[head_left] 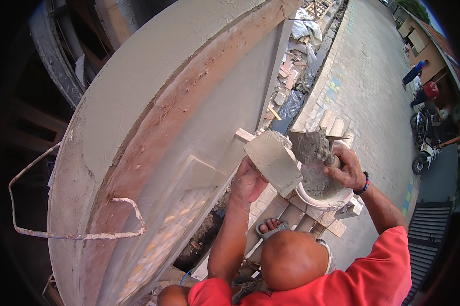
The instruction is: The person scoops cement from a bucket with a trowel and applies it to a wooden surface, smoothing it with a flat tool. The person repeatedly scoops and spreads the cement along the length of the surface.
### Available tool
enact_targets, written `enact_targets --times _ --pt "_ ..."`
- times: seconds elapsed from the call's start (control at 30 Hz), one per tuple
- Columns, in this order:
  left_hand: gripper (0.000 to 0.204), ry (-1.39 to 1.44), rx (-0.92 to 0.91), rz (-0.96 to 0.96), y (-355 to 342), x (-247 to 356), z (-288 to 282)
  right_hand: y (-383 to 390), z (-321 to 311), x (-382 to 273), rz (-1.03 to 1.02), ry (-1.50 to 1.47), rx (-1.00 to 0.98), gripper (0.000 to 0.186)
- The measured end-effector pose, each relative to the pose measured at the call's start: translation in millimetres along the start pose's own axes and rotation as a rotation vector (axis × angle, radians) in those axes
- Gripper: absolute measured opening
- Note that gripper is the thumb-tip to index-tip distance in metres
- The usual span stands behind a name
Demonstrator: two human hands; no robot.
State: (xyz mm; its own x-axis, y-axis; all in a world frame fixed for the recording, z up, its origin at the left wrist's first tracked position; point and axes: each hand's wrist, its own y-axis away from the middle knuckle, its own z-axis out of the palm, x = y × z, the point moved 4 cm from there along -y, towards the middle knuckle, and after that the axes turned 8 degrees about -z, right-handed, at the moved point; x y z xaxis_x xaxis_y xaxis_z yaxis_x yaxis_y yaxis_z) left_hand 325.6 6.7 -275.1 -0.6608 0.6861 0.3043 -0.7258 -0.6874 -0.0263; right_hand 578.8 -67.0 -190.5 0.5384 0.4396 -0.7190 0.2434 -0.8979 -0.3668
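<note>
My left hand is closed around a small rectangular plastering hawk, its grey face smeared with mortar and tilted. In my right hand is a trowel, gripped by its rounded handle. A thick lump of wet grey mortar sits on the trowel's blade, close to the hawk's right edge and over the bucket. Below both tools stands the round, pale bucket, with more mortar inside. The hawk and my right hand cover parts of its rim.
Wooden planks lie under the bucket, with a sandalled foot nearby. On the left curves a plastered ledge, rusty bent bars sticking out. Rubble fills a ditch beside the paved street. People and a motorcycle are far right.
</note>
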Motion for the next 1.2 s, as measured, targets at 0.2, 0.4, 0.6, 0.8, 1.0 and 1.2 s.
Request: enact_targets --times 0.2,0.4,0.6,0.8,1.0,1.2 --pt "0.069 0.187 -0.105 -0.071 9 -12 28 -18 60 4 -0.205 0.107 0.076 0.062" --pt "0.077 0.252 -0.127 -0.068 25 -15 41 -18 97 27 0.066 -0.307 0.034 0.071" --pt "0.078 0.316 -0.059 -0.054 40 -15 56 -7 97 38 0.114 -0.391 0.031 0.061" --pt "0.073 0.236 -0.144 -0.001 35 1 49 8 59 33 -0.051 0.017 0.017 0.045" --pt "0.067 0.002 -0.016 0.119 40 21 33 36 -29 9 0.377 0.266 -0.083 0.024" --pt "0.063 0.025 -0.082 0.096 16 3 43 87 -80 27 0.781 0.623 -0.575 0.024"
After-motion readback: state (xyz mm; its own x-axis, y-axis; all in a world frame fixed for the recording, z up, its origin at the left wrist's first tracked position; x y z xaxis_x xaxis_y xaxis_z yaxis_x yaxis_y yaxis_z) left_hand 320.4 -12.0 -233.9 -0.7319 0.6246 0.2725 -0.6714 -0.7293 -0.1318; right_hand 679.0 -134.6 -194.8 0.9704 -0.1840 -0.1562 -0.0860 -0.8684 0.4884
